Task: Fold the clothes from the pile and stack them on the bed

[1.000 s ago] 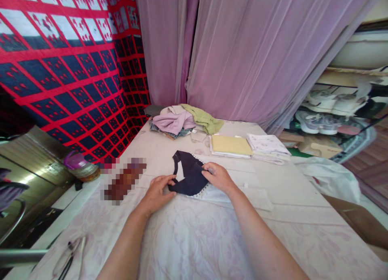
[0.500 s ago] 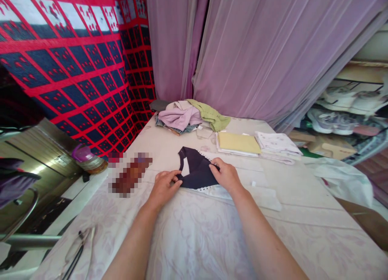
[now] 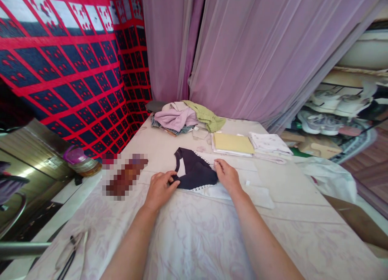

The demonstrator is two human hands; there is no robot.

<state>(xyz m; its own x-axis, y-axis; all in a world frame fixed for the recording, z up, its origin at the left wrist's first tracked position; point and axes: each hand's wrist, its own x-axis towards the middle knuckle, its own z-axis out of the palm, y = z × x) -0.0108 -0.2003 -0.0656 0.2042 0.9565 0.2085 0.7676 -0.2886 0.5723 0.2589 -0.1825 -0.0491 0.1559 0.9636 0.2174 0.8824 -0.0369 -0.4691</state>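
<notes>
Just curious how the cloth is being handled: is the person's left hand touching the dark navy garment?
Touching. In the head view, the left hand lies on the near left edge of the navy garment, its fingers overlapping the fabric.

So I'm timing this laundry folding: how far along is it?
Done: two folded stacks lie flat. In hand: the left hand and right hand press the dark garment flat. Left: the crumpled clothes pile behind.
</notes>
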